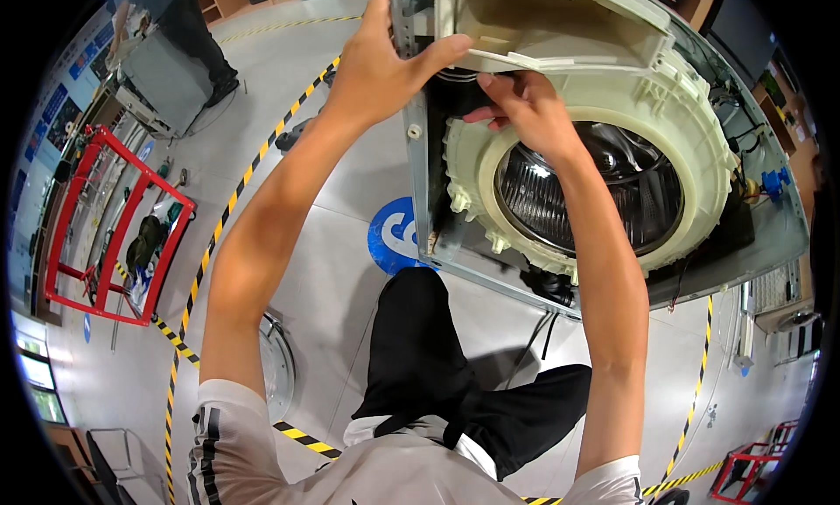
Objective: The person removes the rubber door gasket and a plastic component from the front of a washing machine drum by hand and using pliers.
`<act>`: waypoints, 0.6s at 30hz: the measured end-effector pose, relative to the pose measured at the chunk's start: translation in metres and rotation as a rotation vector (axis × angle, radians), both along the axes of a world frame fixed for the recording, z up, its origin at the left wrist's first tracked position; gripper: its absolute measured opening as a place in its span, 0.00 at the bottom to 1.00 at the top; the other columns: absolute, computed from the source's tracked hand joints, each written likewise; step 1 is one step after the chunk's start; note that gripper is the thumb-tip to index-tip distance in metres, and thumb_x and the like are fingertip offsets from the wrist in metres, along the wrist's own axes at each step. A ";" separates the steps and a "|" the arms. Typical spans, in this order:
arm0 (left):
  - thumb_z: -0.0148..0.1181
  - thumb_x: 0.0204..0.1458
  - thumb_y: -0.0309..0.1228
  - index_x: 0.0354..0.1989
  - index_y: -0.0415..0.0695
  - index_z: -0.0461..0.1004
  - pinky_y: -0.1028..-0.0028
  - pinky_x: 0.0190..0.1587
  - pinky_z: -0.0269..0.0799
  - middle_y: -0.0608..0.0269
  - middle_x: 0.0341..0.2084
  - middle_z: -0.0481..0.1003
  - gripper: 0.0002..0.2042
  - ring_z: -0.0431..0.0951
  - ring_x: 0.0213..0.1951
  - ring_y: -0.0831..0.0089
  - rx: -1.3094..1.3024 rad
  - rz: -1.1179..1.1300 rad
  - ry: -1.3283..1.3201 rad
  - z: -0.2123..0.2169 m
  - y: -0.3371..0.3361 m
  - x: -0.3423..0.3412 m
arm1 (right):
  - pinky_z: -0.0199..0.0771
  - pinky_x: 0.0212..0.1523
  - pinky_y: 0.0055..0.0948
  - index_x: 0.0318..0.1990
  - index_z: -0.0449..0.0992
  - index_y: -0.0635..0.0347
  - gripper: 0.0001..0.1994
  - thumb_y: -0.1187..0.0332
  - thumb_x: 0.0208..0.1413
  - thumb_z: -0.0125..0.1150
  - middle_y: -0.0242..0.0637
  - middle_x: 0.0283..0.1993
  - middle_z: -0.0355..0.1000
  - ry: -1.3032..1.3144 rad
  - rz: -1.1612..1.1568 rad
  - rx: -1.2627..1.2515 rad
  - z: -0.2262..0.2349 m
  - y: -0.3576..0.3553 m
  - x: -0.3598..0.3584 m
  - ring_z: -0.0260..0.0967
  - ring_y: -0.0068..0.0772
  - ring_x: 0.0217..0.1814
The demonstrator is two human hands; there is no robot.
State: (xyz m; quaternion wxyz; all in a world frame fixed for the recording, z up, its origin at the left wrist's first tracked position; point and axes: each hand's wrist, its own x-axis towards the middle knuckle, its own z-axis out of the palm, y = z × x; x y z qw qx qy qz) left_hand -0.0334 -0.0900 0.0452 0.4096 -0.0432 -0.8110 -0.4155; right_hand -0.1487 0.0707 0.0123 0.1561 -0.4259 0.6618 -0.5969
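Note:
An opened washing machine (423, 181) stands in front of me, its metal cabinet edge on the left. Inside are the pale plastic tub (700, 181) and the dark drum (604, 190) with its ribbed lower part. At the upper left, my left hand (376, 72) has its fingers wrapped round the cabinet's metal edge, its thumb reaching over to the pale plastic drawer housing (560, 32). Just below that housing, my right hand (529, 111) curls its fingers at a round black hose-like part (455, 92). The fingertips partly hide where they meet it.
A red metal frame cart (105, 225) stands at the left, with tools on the floor beside it. Behind it is a person by a grey cabinet (166, 76). A round metal-rimmed door (278, 365) lies near my left arm. Yellow-black tape (254, 168) marks the floor.

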 end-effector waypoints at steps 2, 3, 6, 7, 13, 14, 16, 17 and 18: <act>0.66 0.50 0.39 0.62 0.31 0.49 0.78 0.42 0.70 0.58 0.41 0.74 0.39 0.75 0.41 0.75 0.057 -0.082 0.063 -0.002 0.002 -0.009 | 0.72 0.26 0.23 0.52 0.66 0.69 0.18 0.65 0.60 0.54 0.41 0.46 0.73 -0.041 -0.018 -0.025 0.000 0.003 -0.001 0.78 0.32 0.33; 0.66 0.50 0.39 0.61 0.31 0.51 0.78 0.41 0.70 0.58 0.40 0.74 0.38 0.75 0.40 0.77 -0.030 0.004 0.056 -0.007 -0.002 -0.018 | 0.73 0.26 0.23 0.53 0.65 0.68 0.17 0.66 0.60 0.54 0.42 0.47 0.72 -0.033 -0.032 -0.053 -0.004 0.006 -0.006 0.78 0.32 0.33; 0.61 0.53 0.37 0.61 0.31 0.52 0.77 0.44 0.68 0.56 0.42 0.73 0.34 0.74 0.42 0.74 -0.084 0.058 0.030 -0.015 -0.030 -0.019 | 0.77 0.33 0.28 0.57 0.58 0.69 0.24 0.66 0.58 0.55 0.43 0.49 0.72 -0.033 -0.006 -0.105 -0.012 0.004 0.006 0.77 0.33 0.38; 0.59 0.55 0.36 0.62 0.31 0.52 0.76 0.47 0.68 0.55 0.44 0.73 0.32 0.73 0.44 0.73 -0.018 0.002 0.010 -0.019 -0.037 -0.023 | 0.77 0.34 0.29 0.57 0.59 0.68 0.24 0.66 0.57 0.56 0.42 0.47 0.73 0.057 -0.025 0.019 -0.024 0.002 -0.001 0.76 0.32 0.36; 0.55 0.58 0.38 0.66 0.31 0.44 0.70 0.60 0.60 0.44 0.55 0.66 0.36 0.65 0.59 0.62 -0.087 0.099 0.010 -0.030 -0.109 -0.037 | 0.74 0.37 0.40 0.54 0.66 0.62 0.22 0.62 0.53 0.60 0.50 0.43 0.74 0.356 -0.231 -0.063 -0.108 0.105 0.068 0.75 0.49 0.34; 0.56 0.58 0.40 0.66 0.31 0.46 0.69 0.60 0.59 0.45 0.57 0.65 0.36 0.65 0.59 0.61 -0.109 0.168 -0.017 -0.022 -0.089 -0.036 | 0.74 0.35 0.37 0.53 0.67 0.63 0.21 0.63 0.54 0.60 0.49 0.42 0.75 0.336 -0.279 0.004 -0.127 0.139 0.074 0.75 0.47 0.32; 0.56 0.57 0.44 0.65 0.31 0.50 0.68 0.60 0.58 0.45 0.59 0.63 0.36 0.64 0.59 0.60 -0.122 0.258 -0.022 -0.032 -0.063 -0.042 | 0.74 0.35 0.34 0.53 0.68 0.63 0.20 0.64 0.55 0.59 0.49 0.41 0.75 0.338 -0.554 0.097 -0.181 0.193 0.086 0.76 0.44 0.32; 0.56 0.56 0.45 0.64 0.31 0.52 0.67 0.60 0.58 0.46 0.59 0.62 0.36 0.65 0.58 0.60 -0.144 0.306 0.002 -0.030 -0.054 -0.040 | 0.75 0.35 0.31 0.53 0.69 0.63 0.18 0.67 0.57 0.57 0.48 0.42 0.75 0.205 -0.644 0.024 -0.198 0.220 0.094 0.77 0.37 0.33; 0.56 0.56 0.45 0.63 0.31 0.54 0.67 0.60 0.58 0.46 0.60 0.61 0.35 0.64 0.59 0.61 -0.211 0.301 0.047 -0.032 -0.071 -0.036 | 0.75 0.35 0.29 0.53 0.69 0.63 0.16 0.69 0.58 0.56 0.45 0.41 0.75 -0.049 -0.673 0.025 -0.205 0.247 0.106 0.78 0.32 0.35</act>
